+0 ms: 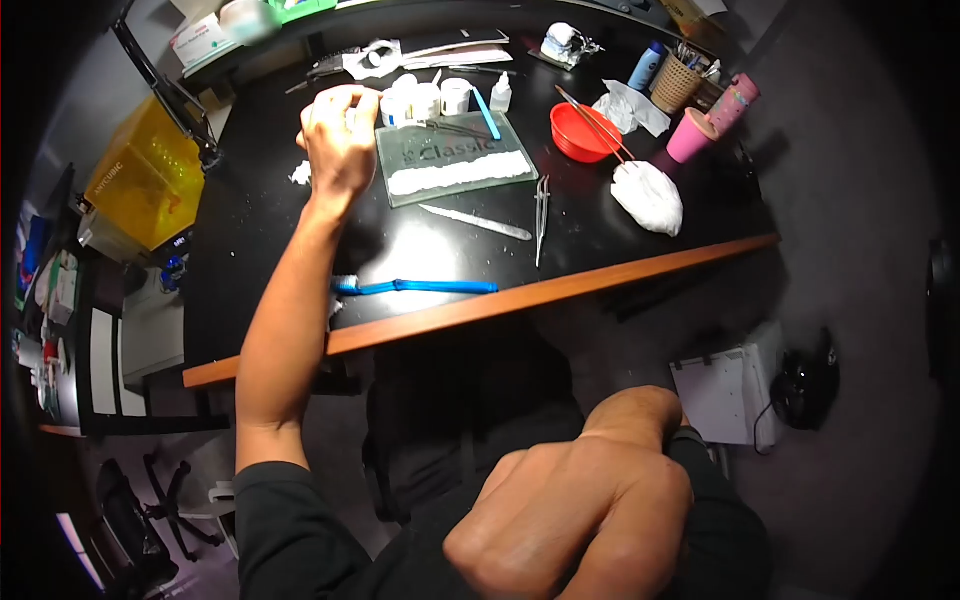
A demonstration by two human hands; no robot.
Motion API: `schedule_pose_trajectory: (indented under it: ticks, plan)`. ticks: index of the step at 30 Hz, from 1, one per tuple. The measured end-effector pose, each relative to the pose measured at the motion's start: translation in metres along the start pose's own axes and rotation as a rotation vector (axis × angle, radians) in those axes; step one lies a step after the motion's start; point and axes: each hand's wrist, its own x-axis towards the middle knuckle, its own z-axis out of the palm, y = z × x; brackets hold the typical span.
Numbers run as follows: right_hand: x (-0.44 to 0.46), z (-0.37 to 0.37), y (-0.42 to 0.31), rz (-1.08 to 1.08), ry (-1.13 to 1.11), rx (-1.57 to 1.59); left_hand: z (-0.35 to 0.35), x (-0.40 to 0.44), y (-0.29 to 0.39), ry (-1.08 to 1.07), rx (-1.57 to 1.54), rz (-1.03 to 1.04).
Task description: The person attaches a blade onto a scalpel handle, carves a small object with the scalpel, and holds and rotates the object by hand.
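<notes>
My left hand (340,138) is raised over the desk's left part with its fingers curled closed; whatever it may hold is hidden. Just right of it are white jars (427,102) and a glass plate (385,182) carrying a strip of white material (462,174). Close to the camera, my right hand (580,515) has its fingers bent and closed, their tips out of sight. Below the plate lie a white-handled blade tool (480,223), metal tweezers (541,222) and a blue toothbrush (430,286). A blue stick (487,113) leans at the plate's upper edge.
On the desk's right are a red bowl (578,136) with a brush across it, a white cloth bundle (650,198), a pink cup (690,137) and a woven holder (678,83). The orange-brown desk edge (560,292) runs between me and the tools.
</notes>
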Motion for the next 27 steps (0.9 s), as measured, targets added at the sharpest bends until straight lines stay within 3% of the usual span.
schedule_pose_trajectory:
  ticks: [3,7,9,17,27]
  plan:
    - [-0.011,-0.007,0.013,0.005,-0.162,-0.025,0.001,-0.005,-0.002,-0.033,-0.016,0.057]
    - [-0.018,-0.022,0.014,0.246,-0.642,-0.063,0.004,0.006,-0.008,0.031,-0.044,0.185]
    - [-0.014,-0.019,0.013,0.177,-0.533,-0.073,0.001,0.001,-0.005,0.002,-0.038,0.183]
    - [-0.012,0.007,0.007,-0.225,0.367,-0.048,0.002,0.005,-0.015,-0.057,-0.023,0.140]
    - [0.016,0.055,0.044,-0.801,0.880,-0.083,0.000,0.002,-0.008,-0.097,0.000,0.181]
